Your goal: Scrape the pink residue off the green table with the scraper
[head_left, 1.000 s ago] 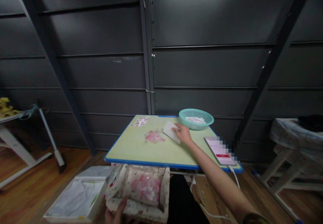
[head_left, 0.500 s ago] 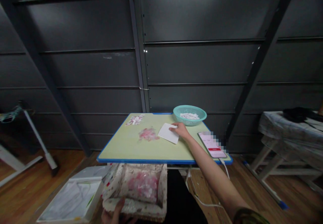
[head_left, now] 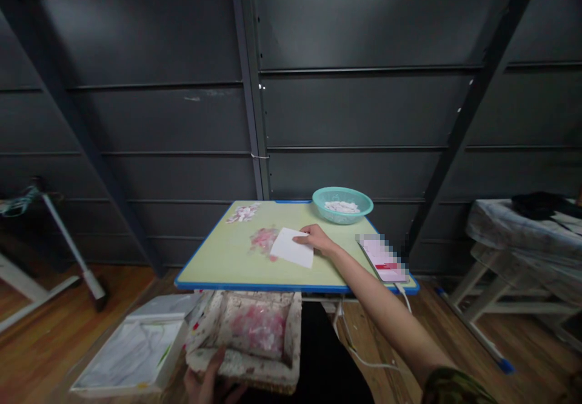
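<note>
My right hand (head_left: 316, 239) pinches a white card (head_left: 291, 249) over the table, with the thumb on top. The card's left edge covers part of a small heap of pink and whitish bits (head_left: 262, 241), too small to name. My left hand (head_left: 211, 383) grips the front rim of a fabric-lined basket (head_left: 245, 363) just under the table's front edge. Inside the basket lies a clear plastic bag (head_left: 259, 329) with pink contents. Another small pile of white and pinkish pieces (head_left: 244, 213) sits at the table's back left.
A turquoise plastic bowl (head_left: 324, 208) with white pieces stands at the back right of the yellow table (head_left: 218, 264). A phone (head_left: 384, 261) on a white cable lies at the right. An open white box (head_left: 131, 355) is at lower left, a cloth-covered table (head_left: 493, 228) far right.
My right hand has moved the card left and slightly toward me, onto the edge of the pink heap. My left hand stays on the basket's rim.
</note>
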### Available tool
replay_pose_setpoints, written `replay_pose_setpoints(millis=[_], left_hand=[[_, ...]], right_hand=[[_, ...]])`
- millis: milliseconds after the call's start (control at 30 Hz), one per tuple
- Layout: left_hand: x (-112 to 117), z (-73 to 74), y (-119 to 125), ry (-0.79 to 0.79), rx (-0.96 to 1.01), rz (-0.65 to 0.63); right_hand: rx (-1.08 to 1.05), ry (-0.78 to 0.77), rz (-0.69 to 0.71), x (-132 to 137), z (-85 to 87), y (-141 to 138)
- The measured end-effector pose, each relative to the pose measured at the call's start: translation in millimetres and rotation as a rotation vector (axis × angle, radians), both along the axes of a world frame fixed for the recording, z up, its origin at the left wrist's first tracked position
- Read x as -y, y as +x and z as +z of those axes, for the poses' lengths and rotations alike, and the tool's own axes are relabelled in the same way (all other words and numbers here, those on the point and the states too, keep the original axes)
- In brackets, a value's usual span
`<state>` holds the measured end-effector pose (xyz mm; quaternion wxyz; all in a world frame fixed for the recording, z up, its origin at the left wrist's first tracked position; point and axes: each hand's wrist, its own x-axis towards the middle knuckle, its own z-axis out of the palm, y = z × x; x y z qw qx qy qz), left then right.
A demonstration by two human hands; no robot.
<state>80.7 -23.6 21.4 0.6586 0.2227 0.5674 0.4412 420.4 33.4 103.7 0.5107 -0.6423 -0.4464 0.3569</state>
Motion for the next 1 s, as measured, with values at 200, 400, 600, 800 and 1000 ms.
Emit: replay_pose_setpoints(millis=[200,400,600,800,1000], left_hand=[[-1.6,3.5,-0.5,-0.019,-0.015,0.000],[-1.3,-0.6,-3.7,-0.041,-0.038,0.041],[2.2,-4.1,-7.7,-0.021,-0.031,0.026],[5.1,-2.0,-7.0,0.002,-0.018,0.019],[3.1,-6.0,-10.5,0.007,-0.027,0.023]], right_hand=[[-0.041,0.022,-0.075,3.1,6.1,1.7],[0.017,-0.030,0.068,5.2,7.1,-2.4],[-0.035,-0.052,0.118,7.2,8.6,-2.1],[-0.064,-0.077,0.182,1.5,-2.9,-8.1],[-0.111,-0.101,0.134,-0.4,-4.2,-6.5]])
